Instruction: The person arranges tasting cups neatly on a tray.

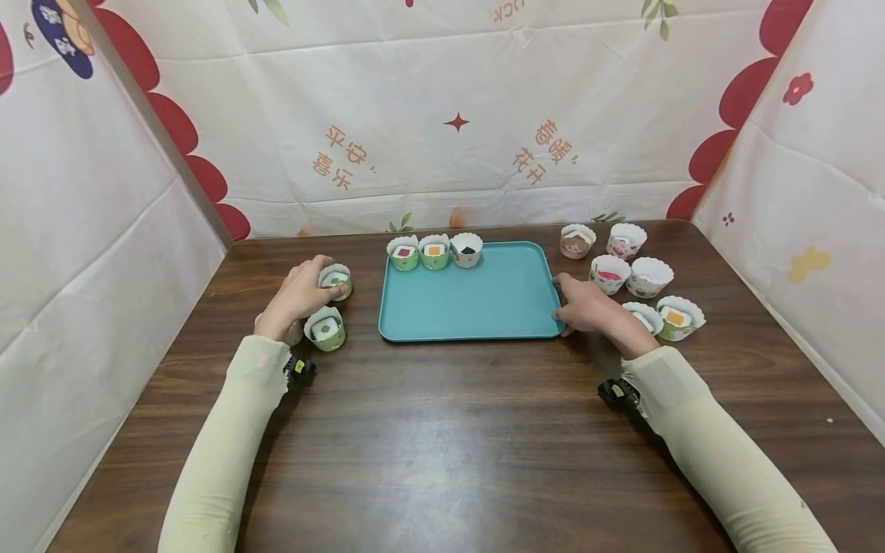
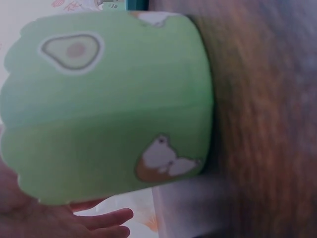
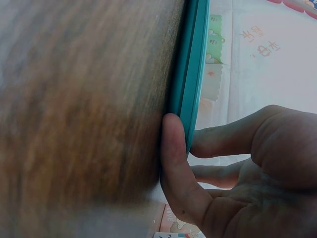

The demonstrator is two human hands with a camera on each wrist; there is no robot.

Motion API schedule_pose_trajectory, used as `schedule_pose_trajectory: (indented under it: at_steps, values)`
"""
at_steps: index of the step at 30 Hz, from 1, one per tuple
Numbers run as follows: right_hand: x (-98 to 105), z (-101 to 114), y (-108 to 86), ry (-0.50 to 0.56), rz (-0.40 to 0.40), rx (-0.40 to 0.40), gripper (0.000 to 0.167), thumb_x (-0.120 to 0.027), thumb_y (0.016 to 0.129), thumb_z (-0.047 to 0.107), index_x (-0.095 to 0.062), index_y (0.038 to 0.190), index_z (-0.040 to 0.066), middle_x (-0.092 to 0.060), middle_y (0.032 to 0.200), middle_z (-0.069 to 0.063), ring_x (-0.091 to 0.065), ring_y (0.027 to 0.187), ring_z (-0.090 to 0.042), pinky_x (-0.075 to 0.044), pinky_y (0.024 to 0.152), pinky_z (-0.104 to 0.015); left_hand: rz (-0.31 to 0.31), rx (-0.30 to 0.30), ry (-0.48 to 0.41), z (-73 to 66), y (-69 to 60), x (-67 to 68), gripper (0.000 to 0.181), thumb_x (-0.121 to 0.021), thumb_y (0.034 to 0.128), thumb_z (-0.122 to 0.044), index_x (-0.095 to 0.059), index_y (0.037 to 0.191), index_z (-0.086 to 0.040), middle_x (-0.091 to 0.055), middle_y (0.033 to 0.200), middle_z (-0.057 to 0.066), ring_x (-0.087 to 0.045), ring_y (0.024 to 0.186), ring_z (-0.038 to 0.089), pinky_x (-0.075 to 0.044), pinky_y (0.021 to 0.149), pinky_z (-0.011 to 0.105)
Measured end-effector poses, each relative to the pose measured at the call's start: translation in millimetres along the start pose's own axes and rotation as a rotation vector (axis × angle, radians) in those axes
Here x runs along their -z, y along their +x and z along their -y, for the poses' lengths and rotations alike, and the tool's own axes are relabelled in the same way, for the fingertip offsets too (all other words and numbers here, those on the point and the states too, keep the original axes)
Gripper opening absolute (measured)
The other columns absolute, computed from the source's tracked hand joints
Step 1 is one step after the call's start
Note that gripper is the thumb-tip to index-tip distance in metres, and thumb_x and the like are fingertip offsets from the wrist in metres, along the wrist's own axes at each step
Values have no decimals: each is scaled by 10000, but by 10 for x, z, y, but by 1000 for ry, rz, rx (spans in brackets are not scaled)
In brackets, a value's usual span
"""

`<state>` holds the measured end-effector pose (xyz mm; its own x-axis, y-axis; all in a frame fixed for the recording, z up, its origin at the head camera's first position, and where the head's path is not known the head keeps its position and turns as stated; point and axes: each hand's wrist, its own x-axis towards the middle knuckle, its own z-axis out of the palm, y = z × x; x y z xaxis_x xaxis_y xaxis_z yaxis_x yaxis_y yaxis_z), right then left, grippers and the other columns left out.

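In the head view my left hand (image 1: pixel 293 296) has its thumb and fingers around a green paper cup (image 1: pixel 340 290) with a white filling. A second green cup (image 1: pixel 326 332) stands just nearer to me; a green cup (image 2: pixel 109 109) fills much of the left wrist view, partly hiding the left hand (image 2: pixel 54 220). My right hand (image 1: pixel 591 307) grips the right edge of a teal tray (image 1: pixel 477 303); in the right wrist view the hand (image 3: pixel 237 168) pinches the tray's rim (image 3: pixel 190 74). Three filled cups, one with a dark topping (image 1: pixel 466 251), line the tray's back left.
Several paper cups stand at the table's right, among them a white one (image 1: pixel 649 277) and one with orange topping (image 1: pixel 679 319); the right forearm passes close by them. Another cup (image 1: pixel 293 332) is partly hidden by the left wrist. A printed cloth (image 1: pixel 429 92) hangs behind the table (image 1: pixel 429 445).
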<state>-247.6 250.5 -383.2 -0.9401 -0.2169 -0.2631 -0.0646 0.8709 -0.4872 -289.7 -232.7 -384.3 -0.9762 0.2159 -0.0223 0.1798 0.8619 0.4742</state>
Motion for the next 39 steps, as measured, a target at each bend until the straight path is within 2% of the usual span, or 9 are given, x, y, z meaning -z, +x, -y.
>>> schedule_pose_trajectory:
  at_steps: [5, 26, 39]
  values:
    - [1, 19, 1, 8, -5, 5, 671, -591, 968, 33, -268, 1533, -129, -540, 982, -239, -683, 674, -191, -629, 598, -298, 9, 13, 18, 4, 9, 2, 674, -623, 1018, -320, -385, 1555, 10, -421, 1555, 283, -313, 1481, 496, -300, 1217, 665]
    - [-6, -7, -7, 7, -3, 8, 668, -590, 967, 35, -269, 1526, -140, -527, 959, -220, -678, 657, -183, -627, 601, -300, -28, -6, 24, -3, 12, -11, 595, -640, 1005, -332, -482, 1457, 22, -518, 1445, 274, -396, 1394, 488, -376, 1134, 631]
    - [-4, -1, -9, 18, -1, 5, 672, -587, 972, 34, -257, 1532, -138, -526, 984, -243, -685, 672, -190, -636, 604, -311, -59, -22, 1, -30, 10, -7, 601, -638, 1011, -348, -483, 1478, -4, -503, 1486, 260, -348, 1443, 485, -335, 1180, 628]
